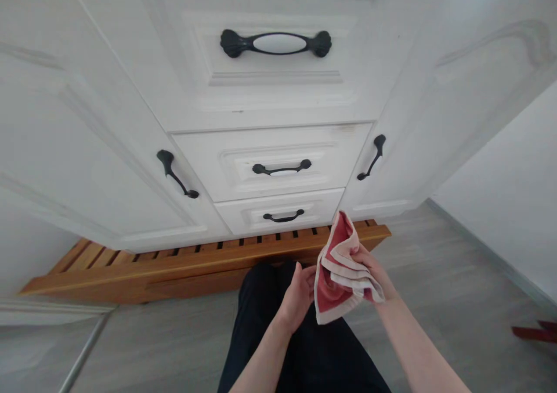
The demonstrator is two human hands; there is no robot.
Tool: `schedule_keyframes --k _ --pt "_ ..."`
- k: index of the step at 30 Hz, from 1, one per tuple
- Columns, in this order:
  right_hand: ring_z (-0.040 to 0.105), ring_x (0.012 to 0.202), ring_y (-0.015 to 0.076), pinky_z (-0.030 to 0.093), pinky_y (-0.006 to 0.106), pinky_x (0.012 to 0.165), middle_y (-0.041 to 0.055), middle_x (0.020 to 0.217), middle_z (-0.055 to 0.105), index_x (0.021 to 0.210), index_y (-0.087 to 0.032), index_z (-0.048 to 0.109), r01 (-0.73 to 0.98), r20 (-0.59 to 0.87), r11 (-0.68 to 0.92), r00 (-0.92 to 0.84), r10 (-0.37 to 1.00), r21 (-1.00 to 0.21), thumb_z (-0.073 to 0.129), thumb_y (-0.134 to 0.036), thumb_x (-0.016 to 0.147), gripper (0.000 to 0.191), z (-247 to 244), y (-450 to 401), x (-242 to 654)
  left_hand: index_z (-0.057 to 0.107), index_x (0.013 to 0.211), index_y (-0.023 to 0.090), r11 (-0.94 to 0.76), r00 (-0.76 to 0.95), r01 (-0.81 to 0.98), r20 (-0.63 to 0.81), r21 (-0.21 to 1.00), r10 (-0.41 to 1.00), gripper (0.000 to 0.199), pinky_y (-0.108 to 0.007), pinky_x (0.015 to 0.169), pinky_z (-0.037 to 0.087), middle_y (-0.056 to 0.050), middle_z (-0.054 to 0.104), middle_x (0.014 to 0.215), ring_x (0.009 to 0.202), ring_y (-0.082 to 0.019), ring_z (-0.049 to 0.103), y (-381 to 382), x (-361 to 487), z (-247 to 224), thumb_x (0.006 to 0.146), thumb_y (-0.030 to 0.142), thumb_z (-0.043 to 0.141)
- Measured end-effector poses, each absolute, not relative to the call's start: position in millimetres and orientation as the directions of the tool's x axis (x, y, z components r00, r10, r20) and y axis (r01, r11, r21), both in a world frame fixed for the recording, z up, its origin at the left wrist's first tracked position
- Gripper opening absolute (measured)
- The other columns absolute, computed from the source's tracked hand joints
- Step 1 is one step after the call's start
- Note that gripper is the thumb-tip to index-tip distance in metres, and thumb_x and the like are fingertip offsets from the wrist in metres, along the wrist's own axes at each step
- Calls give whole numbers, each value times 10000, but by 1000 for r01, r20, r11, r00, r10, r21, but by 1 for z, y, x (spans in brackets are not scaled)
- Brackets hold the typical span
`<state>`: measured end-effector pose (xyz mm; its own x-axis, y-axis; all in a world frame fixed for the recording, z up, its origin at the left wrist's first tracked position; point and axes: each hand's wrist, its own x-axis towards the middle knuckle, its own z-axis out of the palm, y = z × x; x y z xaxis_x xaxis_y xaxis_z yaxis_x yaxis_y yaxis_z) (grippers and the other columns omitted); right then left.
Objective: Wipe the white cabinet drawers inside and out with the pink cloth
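Note:
A folded red cloth (333,288) with pale pink edging hangs in several layers over my right hand (369,265), whose fingers are closed round it. My left hand (299,294) is just left of the cloth, thumb raised and apart from the fingers. Its fingertips reach the cloth's left edge and are partly hidden there, so whether they touch it is unclear. Both hands are above my dark-trousered legs (261,306), in front of a low slatted wooden bench (209,259).
Behind the bench rises a white cabinet (195,103) with closed drawers and doors. Dark handles, such as the top drawer handle (278,43), stick out from it. A white wall (509,190) stands at right. Grey wood-look floor (461,300) surrounds me, with a dark red object (533,333) at far right.

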<state>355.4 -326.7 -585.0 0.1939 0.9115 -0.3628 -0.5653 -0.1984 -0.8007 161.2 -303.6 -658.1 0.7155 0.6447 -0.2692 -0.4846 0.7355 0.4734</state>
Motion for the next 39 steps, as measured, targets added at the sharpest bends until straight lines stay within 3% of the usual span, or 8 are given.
schedule_keyframes --k 3,9,17,20,24,29,34,39 --pt "633 704 130 532 244 697 -33 842 700 990 -243 670 -614 -364 -192 167 916 -766 649 -111 624 390 -579 -326 347 643 1258 172 740 714 -446 -298 503 633 683 -484 1037 454 -152 681 1309 1249 -339 601 -316 151 -634 883 719 478" --pt "661 850 163 518 269 788 -20 951 732 1073 -259 712 -547 -308 -198 117 944 -813 623 -103 597 509 -576 -335 338 706 1123 182 550 485 -420 -334 722 808 378 -373 990 467 -88 764 1115 1047 -251 683 -322 139 -608 803 368 783" --pt "411 1430 242 314 443 1196 30 1513 499 1298 -321 672 103 54 80 -235 970 -991 557 -66 758 608 -528 -361 326 607 1345 200 734 676 -529 -310 427 668 679 -483 1093 418 -147 686 1311 1231 -322 623 -332 123 -579 887 692 505" --pt "316 1487 217 258 444 1229 3 1601 360 1420 -369 549 208 68 118 -231 970 -971 496 -12 739 770 -523 -371 316 579 1383 225 705 681 -548 -249 450 689 624 -490 1148 364 -138 636 1394 1313 -330 564 -340 122 -574 867 570 644" --pt "229 1526 230 249 462 1234 11 1666 204 1531 -368 361 50 98 105 -127 987 -993 575 -118 785 816 -530 -379 319 602 1353 243 631 592 -492 -301 599 747 559 -432 1100 417 -115 625 1413 1265 -300 601 -342 124 -575 817 224 759" --pt "455 1389 293 391 458 1143 103 1521 474 1522 -252 388 96 -194 -183 -119 974 -978 754 -192 673 926 -546 -377 318 690 1149 211 568 503 -475 -322 672 802 359 -318 902 505 -88 730 1196 1011 -211 688 -338 128 -577 803 244 780" --pt "677 1025 290 527 429 954 102 1087 734 1156 -152 679 -45 -345 -346 -26 938 -937 806 -397 700 533 -570 -367 313 693 1121 203 517 428 -391 -347 761 835 363 -305 885 508 -98 717 1130 1028 -210 661 -316 121 -594 797 333 792" --pt "636 1191 293 512 439 1003 120 1295 671 1330 -218 596 -423 -395 -349 23 919 -836 816 -410 729 668 -581 -360 310 692 1015 248 531 133 -573 -569 624 812 218 -334 871 552 -48 663 1086 1010 -166 630 -249 122 -606 812 245 772"
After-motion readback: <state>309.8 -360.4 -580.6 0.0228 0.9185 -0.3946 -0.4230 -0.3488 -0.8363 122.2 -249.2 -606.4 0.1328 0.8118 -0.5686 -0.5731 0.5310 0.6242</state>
